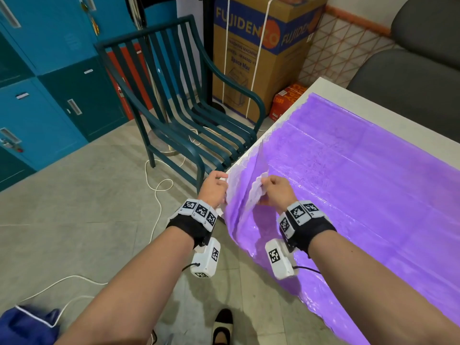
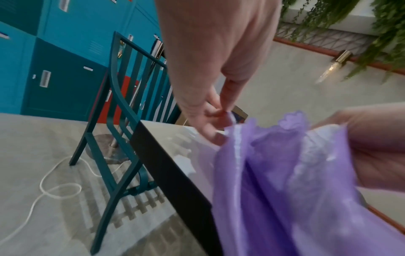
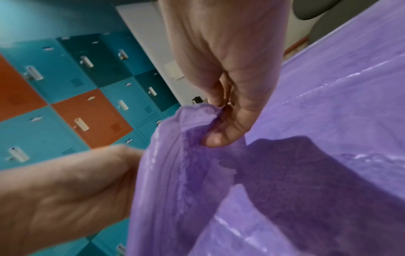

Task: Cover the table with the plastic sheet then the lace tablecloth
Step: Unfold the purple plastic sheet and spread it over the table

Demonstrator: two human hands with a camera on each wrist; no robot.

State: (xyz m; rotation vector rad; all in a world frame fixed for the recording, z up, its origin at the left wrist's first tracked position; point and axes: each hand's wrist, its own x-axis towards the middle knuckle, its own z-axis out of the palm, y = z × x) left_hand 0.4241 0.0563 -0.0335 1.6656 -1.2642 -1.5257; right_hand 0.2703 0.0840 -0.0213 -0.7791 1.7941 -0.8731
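Note:
A glossy purple plastic sheet (image 1: 361,195) with a scalloped edge lies across the white table (image 1: 348,100) and hangs over its near corner. My left hand (image 1: 215,188) pinches a fold of the sheet's edge (image 2: 232,121) at the table's left corner. My right hand (image 1: 273,192) pinches another fold of the same edge (image 3: 197,114) a little to the right and lifts it off the tabletop. The sheet bunches in pleats (image 2: 274,173) between the two hands. No lace tablecloth is in view.
A teal slatted metal chair (image 1: 179,115) stands close to the table's left edge. Behind it are a tall cardboard box (image 1: 258,46) and blue lockers (image 1: 49,83). A white cable (image 1: 154,195) loops on the tiled floor. Grey chairs (image 1: 410,78) stand beyond the table.

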